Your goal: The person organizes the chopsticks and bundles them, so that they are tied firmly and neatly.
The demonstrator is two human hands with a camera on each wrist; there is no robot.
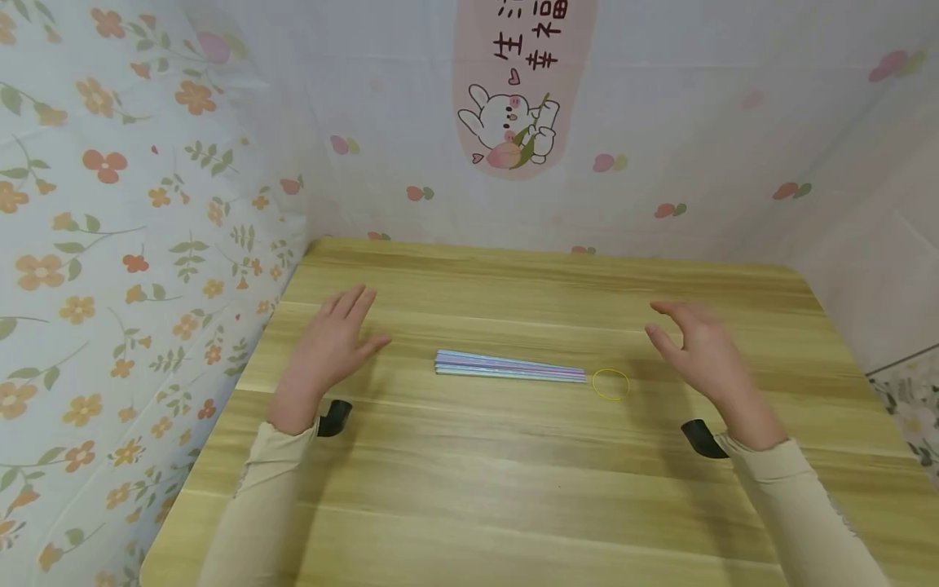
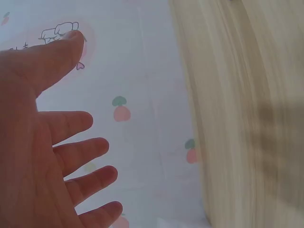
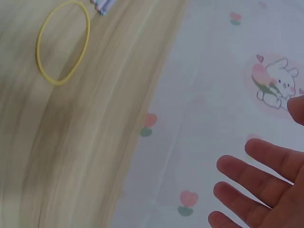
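Observation:
A narrow bunch of pastel purple and pale blue sticks (image 1: 509,366) lies on the wooden table, fanned slightly wider at its left end. Just off its right end lies a thin yellow rubber band (image 1: 611,385), a loose loop that also shows at the upper left of the right wrist view. My left hand (image 1: 330,342) hovers to the left of the sticks, fingers spread and holding nothing. On the other side my right hand (image 1: 700,350) is raised to the right of the rubber band, its thumb apart from the fingers and nothing in it.
The wood-grain table (image 1: 469,489) stretches under both arms. Behind it hangs a white cloth (image 1: 381,106) with a rabbit print, and a flower-patterned cloth (image 1: 110,269) closes the left side. A dark strap piece (image 1: 335,418) sticks out at the left wrist, another (image 1: 703,439) at the right.

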